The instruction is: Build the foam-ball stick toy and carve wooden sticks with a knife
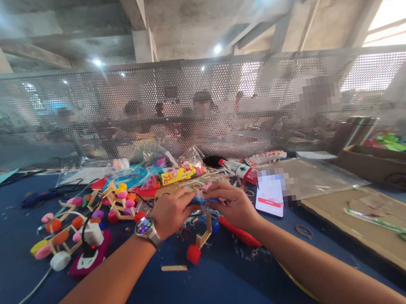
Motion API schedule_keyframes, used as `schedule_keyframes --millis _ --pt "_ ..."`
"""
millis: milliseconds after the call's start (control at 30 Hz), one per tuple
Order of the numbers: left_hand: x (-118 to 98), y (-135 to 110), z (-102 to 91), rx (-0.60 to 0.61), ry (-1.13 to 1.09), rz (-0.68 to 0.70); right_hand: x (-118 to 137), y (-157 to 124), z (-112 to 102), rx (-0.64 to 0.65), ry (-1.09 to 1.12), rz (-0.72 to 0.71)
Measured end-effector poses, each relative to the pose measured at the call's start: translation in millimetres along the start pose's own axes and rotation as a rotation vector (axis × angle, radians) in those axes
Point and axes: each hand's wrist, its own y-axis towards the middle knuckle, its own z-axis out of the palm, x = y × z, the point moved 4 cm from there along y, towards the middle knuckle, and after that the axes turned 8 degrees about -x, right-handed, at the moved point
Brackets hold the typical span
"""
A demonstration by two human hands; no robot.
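My left hand [172, 210], with a watch [146, 229] on its wrist, and my right hand [235, 204] meet over the middle of the table. Both hands' fingers are closed on a small blue piece [201, 200]; its kind is hard to make out. Just below the hands stands a wooden-stick piece [203, 238] with a red lump [194, 254] at one end and a blue lump [215, 226] beside it. Under my right hand lies a red tool handle [242, 233], partly covered. A loose flat stick [174, 268] is nearer the table edge.
At left are stick-and-lump figures [58, 237] and a purple power socket [90, 260] with a white plug. A phone [268, 194], bottle [241, 170], yellow packet [178, 173] and plastic bags lie around. Cardboard [371, 219] and a box [390, 166] are right; a perforated screen [182, 109] stands behind.
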Motion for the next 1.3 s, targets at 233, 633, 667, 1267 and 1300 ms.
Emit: schedule_keyframes --millis 233,633,667,1267,1300 --pt "6 -2 2.3 -0.027 0.019 -0.021 -9 1 -6 -0.056 0.060 0.113" --pt "2 -1 2.7 0.012 0.016 -0.035 -6 -2 3 0.011 0.035 0.107" --pt "3 -1 3.4 0.014 0.016 -0.037 -7 -2 2 -0.001 0.041 0.121" --pt "6 -1 3.9 0.017 0.006 -0.052 -6 -2 7 0.004 0.101 0.184" --pt "6 -2 4.2 0.018 0.008 -0.052 -8 -2 6 -0.010 0.101 0.197"
